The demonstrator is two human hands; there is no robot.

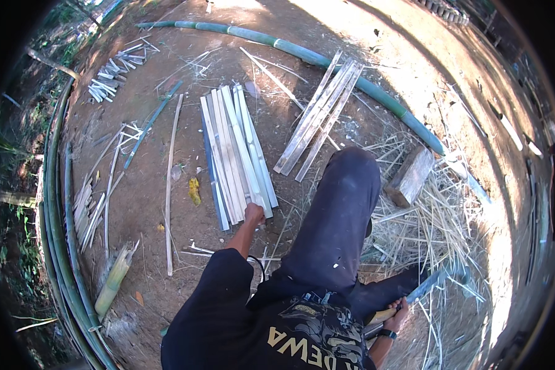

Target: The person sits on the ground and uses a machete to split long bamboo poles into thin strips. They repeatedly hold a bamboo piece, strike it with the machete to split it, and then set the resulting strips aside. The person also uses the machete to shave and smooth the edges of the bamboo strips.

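Left hand at near end of split-bamboo strips

Left hand (254,214), fingers curled, at the near end of the split-bamboo strips (234,154), which run away from it on bare earth; can't tell if it grips one. Right hand (398,314) curled by a tan piece (383,316); hold unclear. Strips overlap, count uncertain. One wooden block (411,177), one cut bamboo stub (114,280), one long green pole (314,57) beyond.
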